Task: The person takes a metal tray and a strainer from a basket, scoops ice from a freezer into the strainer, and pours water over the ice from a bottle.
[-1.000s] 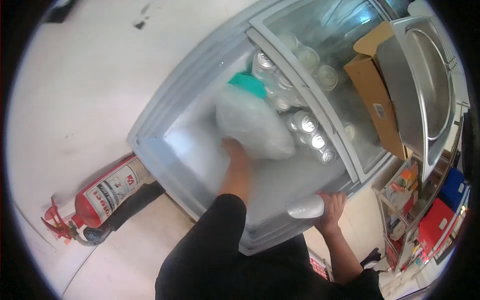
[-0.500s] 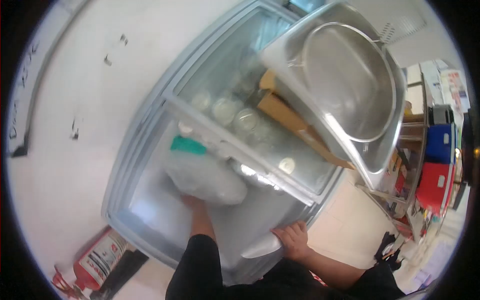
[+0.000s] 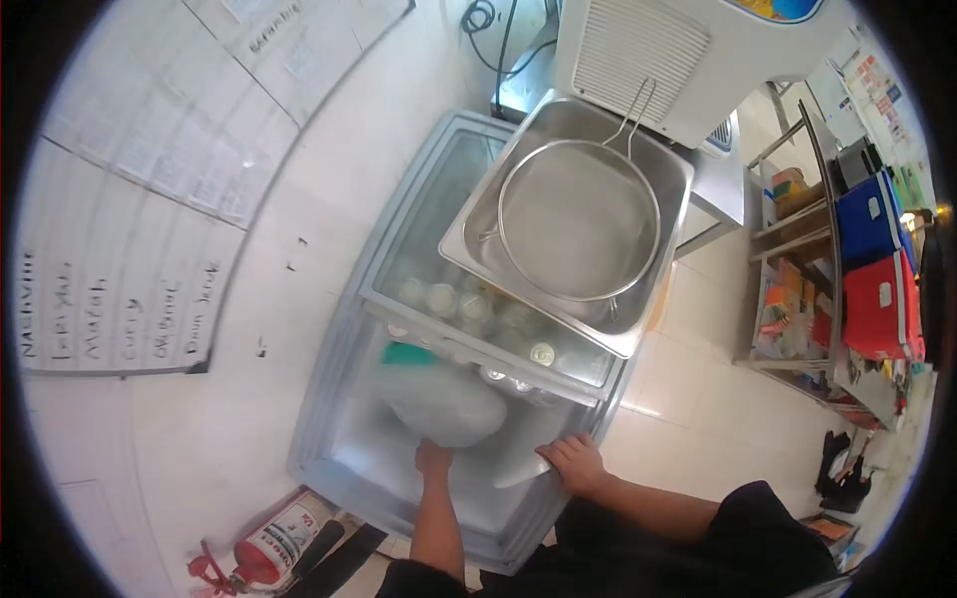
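Note:
Inside the open part of the chest freezer (image 3: 329,424), a bulky clear plastic bag (image 3: 449,404) with whitish contents lies near a green item (image 3: 407,354). My left hand (image 3: 433,456) is closed at the bag's lower edge; its fingertips are partly hidden. At the freezer's right rim, my right hand (image 3: 573,460) is closed around the edge, with a white, pointed object (image 3: 523,466) beside its fingers. Cans (image 3: 493,375) stand by the sliding glass lid, and more containers (image 3: 442,299) show through the glass.
A steel pan (image 3: 474,224) with a round strainer (image 3: 578,219) sits on the freezer lid. Behind it stands a white machine (image 3: 638,60). A fire extinguisher (image 3: 279,543) is at lower left, a whiteboard (image 3: 130,249) on the wall, and shelves with a red cooler (image 3: 882,304) at right.
The view has tilted up and away, bringing the whiteboard, whole strainer and white machine into sight. My left hand has drawn back slightly to the bag's lower edge. My right hand stays at the rim.

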`<state>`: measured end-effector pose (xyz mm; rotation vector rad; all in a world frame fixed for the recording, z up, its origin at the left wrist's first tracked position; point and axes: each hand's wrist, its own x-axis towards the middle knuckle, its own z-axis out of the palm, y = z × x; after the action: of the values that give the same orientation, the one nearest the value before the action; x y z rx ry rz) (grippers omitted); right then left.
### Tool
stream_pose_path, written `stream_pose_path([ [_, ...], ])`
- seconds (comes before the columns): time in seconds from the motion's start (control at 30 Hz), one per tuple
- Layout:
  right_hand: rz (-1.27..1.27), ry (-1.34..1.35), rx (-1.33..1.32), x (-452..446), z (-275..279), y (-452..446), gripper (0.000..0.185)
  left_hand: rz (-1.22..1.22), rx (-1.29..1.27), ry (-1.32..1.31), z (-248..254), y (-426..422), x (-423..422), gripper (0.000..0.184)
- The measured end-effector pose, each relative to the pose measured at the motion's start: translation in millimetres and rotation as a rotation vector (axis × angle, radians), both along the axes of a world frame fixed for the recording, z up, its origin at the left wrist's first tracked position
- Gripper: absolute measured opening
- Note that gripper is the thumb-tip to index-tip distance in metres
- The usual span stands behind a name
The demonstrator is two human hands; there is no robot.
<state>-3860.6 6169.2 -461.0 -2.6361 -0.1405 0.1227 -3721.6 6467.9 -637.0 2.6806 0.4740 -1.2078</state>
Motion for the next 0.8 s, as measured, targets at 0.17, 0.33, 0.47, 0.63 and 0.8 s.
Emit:
stream_pose_path([
  [0.17,-0.001,0.036,0.030,-3,-2,2,0.041,0.332,-0.652,-0.270,196,-47,33,0.048],
  [0.33,-0.019,-0.008,-0.008,1,13,5,0.037,0.387,-1.326,-0.520,338,-129,84,0.036],
  [0.47,0.000,-0.034,-0.026,-1,7,5,0.037,0.133,-1.428,-0.676,392,-214,123,0.040],
  [0.63,0.014,-0.064,-0.001,2,-1,10,0.035,0.198,-1.275,-1.029,394,-200,108,0.043],
  [0.8,0.052,-0.030,-0.035,6,-4,15,0.035,0.257,-0.767,-1.141,247,-72,29,0.039],
])
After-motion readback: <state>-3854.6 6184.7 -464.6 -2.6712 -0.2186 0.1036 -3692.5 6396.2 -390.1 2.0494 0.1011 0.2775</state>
